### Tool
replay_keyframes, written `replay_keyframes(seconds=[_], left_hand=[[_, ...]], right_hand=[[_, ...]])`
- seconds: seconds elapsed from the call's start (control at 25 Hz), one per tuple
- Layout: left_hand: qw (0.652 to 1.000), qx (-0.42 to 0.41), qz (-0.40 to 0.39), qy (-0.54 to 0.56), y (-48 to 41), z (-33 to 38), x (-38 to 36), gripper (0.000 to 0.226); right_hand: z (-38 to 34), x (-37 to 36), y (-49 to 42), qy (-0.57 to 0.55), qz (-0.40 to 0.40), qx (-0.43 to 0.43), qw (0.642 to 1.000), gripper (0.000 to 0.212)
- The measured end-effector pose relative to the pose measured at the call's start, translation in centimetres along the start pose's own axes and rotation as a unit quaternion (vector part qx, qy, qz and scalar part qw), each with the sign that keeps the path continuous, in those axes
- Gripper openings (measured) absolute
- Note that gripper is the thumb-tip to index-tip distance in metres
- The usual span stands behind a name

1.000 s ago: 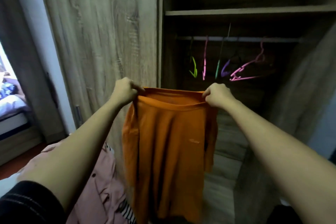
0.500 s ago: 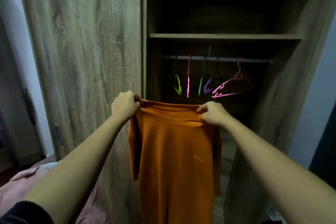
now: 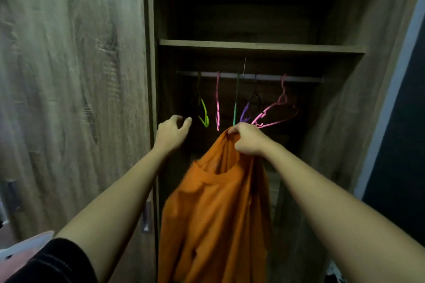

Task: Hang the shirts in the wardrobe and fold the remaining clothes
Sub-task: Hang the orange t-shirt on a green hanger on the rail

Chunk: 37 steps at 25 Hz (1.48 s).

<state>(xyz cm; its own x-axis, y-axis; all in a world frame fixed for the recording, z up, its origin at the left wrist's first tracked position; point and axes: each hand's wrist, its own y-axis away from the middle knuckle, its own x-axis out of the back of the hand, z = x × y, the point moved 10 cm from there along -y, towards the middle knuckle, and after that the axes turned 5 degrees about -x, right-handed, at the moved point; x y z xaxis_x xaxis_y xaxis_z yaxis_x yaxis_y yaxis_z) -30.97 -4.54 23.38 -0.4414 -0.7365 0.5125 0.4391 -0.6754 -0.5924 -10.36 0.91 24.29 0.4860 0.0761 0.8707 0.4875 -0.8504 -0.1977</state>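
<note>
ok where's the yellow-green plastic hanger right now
In the head view, the yellow-green plastic hanger hangs leftmost on the wardrobe rail, beside the pink hanger, just right of the open left hand.

Wardrobe opening stood clear between closed door [image 3: 73,99] at left and side panel [image 3: 345,122] at right. Shelf [image 3: 259,46] capped reach above rail [image 3: 250,76]. Hangers [image 3: 273,110] crowded rail's middle; dark free space beneath them and beside left hand [image 3: 172,133].

Right hand [image 3: 247,141] gripping orange shirt [image 3: 218,209], left hand [image 3: 171,134] free
</note>
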Motion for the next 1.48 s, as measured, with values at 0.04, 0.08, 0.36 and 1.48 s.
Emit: replay_keyframes(seconds=[0.04,0.08,0.36,1.48], left_hand=[[1.000,0.014,-0.008,0.027,-1.2,-0.4,-1.1,0.052],[0.999,0.027,-0.013,0.045,-2.4,-0.7,-2.1,0.052],[0.985,0.112,-0.057,0.117,-11.0,-1.2,-9.5,0.062],[0.983,0.026,-0.042,-0.177,4.8,-3.9,-0.2,0.032]], right_hand=[[-0.2,-0.1,-0.3,0.009,0.003,0.004,1.000,0.056],[-0.4,0.0,-0.6,0.016,0.007,0.012,1.000,0.057],[0.0,0.9,-4.3,0.080,0.010,0.011,0.997,0.065],[3.1,-5.5,-0.6,0.100,-0.005,0.016,0.995,0.065]])
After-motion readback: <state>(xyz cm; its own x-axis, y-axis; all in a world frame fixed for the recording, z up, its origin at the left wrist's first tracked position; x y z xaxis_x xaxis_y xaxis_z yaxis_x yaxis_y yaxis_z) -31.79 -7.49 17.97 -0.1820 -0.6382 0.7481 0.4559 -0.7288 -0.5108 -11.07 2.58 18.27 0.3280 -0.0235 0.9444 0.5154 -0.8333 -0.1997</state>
